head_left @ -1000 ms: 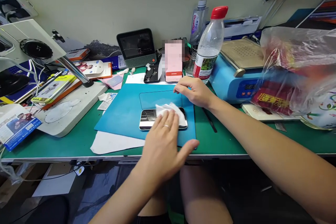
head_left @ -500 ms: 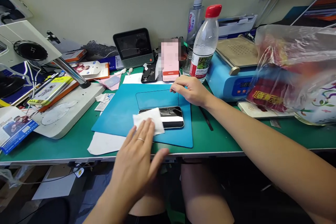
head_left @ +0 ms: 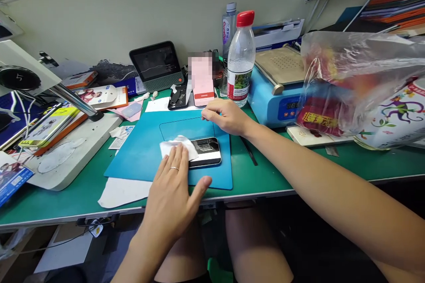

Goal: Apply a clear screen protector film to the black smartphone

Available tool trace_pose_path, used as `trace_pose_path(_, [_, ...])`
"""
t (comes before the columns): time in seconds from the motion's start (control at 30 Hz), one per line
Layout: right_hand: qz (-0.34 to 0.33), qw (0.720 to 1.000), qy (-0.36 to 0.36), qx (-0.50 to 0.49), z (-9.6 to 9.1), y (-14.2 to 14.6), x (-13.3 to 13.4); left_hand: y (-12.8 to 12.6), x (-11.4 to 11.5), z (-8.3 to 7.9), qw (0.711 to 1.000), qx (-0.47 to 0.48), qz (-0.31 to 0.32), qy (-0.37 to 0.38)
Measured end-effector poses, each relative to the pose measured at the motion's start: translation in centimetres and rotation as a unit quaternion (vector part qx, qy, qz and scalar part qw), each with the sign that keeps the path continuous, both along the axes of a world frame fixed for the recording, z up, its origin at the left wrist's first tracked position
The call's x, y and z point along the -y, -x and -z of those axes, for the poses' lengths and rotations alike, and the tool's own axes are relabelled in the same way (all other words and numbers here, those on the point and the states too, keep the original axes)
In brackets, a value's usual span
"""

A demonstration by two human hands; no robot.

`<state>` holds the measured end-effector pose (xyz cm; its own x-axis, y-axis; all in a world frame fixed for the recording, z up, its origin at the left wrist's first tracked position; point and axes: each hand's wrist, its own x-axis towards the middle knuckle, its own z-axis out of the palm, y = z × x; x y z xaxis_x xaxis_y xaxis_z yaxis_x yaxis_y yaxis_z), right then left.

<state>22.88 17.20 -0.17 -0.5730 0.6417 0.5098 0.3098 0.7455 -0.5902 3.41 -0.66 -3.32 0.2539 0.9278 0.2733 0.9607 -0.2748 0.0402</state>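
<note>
Now your open left hand (head_left: 172, 192) presses the wipe (head_left: 185, 143) on the phone (head_left: 208, 151), whose right part seems unwiped; your right hand (head_left: 227, 117) lies loose, empty.

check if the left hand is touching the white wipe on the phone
Touching. In the head view the left hand lies with its fingers flat on the white wipe, which overlaps the left end of the phone.

The left hand (head_left: 174, 190) lay flat, palm down, its fingers (head_left: 177, 159) straight and close together and the thumb splayed to the right, with the forearm rising from below. The right hand (head_left: 226, 117) sat farther forward, knuckles up and loosely curled downward, its bare arm stretched in from the lower right.
</note>
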Motion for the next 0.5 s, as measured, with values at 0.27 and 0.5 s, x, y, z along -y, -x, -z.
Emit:
trace_pose_path(0.27, [-0.002, 1.000, -0.002, -0.007, 0.2, 0.1, -0.1, -7.4, -1.1, -0.9, 0.999, 0.023, 0.039, 0.007])
trace_pose_path(0.5, [0.003, 1.000, 0.004, -0.003, 0.0, 0.0, -0.1, -2.0, 0.6, -0.6, 0.998, -0.012, 0.064, 0.000])
